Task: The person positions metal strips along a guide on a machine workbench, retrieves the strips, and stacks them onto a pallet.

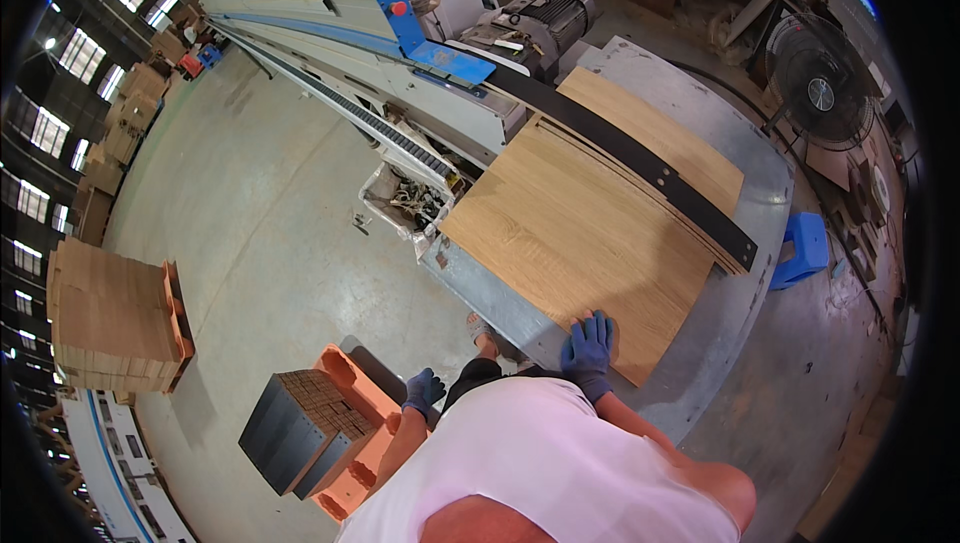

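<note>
A wide wood-grain board (590,223) lies on a grey metal table (480,288), to the right of my legs. My right hand (589,351), in a blue-grey glove, rests flat on the board's near edge with its fingers stretched out. My left hand (424,390), gloved too, hangs low at my left side with its fingers curled in, and nothing shows in it. Beside it stands an orange pallet (343,367) carrying a stack of dark-faced panels (290,433). A long black guide bar (620,155) runs across the wood on the table.
A long white machine (340,63) with a blue strip and a red button reaches the table's far side. Below it sits a scrap bin (405,198). A fan (820,93) and a blue stool (800,251) stand right. Stacked brown boards (112,318) stand on a pallet left.
</note>
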A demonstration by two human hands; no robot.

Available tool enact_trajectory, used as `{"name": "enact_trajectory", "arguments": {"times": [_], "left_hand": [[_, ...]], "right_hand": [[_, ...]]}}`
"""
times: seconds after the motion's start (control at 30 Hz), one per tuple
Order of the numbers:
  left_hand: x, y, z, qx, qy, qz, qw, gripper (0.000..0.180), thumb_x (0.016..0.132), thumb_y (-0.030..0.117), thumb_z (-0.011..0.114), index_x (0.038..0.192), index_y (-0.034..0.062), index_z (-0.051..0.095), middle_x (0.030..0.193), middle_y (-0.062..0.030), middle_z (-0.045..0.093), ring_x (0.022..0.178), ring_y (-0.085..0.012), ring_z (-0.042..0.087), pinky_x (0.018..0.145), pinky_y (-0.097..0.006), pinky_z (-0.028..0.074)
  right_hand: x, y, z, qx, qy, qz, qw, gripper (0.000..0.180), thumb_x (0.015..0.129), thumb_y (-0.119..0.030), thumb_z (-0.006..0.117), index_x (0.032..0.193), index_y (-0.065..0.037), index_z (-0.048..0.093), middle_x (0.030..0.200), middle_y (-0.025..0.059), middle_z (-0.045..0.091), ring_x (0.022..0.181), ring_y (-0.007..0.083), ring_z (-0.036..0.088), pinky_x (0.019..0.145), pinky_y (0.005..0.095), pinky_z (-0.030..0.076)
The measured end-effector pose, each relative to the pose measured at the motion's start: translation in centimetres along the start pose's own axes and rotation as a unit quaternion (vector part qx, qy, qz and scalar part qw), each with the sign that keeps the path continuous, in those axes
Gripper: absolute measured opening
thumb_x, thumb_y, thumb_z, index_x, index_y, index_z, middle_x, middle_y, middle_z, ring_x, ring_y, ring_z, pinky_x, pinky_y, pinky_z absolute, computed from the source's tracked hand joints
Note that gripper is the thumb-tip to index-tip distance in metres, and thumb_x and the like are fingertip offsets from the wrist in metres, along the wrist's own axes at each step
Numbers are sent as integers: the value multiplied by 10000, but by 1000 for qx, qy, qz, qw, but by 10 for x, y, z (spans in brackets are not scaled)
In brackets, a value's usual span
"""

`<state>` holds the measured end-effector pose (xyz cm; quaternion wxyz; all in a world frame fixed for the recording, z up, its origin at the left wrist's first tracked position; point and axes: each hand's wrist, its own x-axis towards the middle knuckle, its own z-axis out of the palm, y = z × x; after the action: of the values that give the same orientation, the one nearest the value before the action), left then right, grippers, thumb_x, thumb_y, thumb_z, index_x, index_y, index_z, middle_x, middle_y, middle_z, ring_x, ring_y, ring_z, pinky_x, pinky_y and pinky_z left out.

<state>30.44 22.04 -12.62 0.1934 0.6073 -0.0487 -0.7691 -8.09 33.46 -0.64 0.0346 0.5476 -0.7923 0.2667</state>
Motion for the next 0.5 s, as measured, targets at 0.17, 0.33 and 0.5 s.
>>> {"name": "enact_trajectory", "arguments": {"times": [0.17,0.33,0.5], "left_hand": [[-3,-4,0,-16,-23,-10,1000,217,829,211,470,649,123,389,604,-112,383,607,-322,417,553,-457,321],[-10,-9,11,-19,29,16,999,264,837,195,468,605,158,349,544,-65,306,503,-273,355,487,-429,271],[-7,-11,6,-9,37,16,999,264,837,196,491,612,154,360,550,-62,311,513,-267,373,493,-426,290]], "right_hand": [[1,-1,0,3,1,-1,1000,357,741,-123,601,1088,-38,614,1231,227,516,1224,439,434,1058,582,293],[2,-2,-2,2,-8,5,1000,355,735,-120,599,1080,-39,615,1234,226,517,1223,438,437,1062,578,291],[1,-1,1,-6,-1,1,1000,358,730,-149,596,1066,-29,620,1228,226,515,1218,435,435,1069,576,283]]}}
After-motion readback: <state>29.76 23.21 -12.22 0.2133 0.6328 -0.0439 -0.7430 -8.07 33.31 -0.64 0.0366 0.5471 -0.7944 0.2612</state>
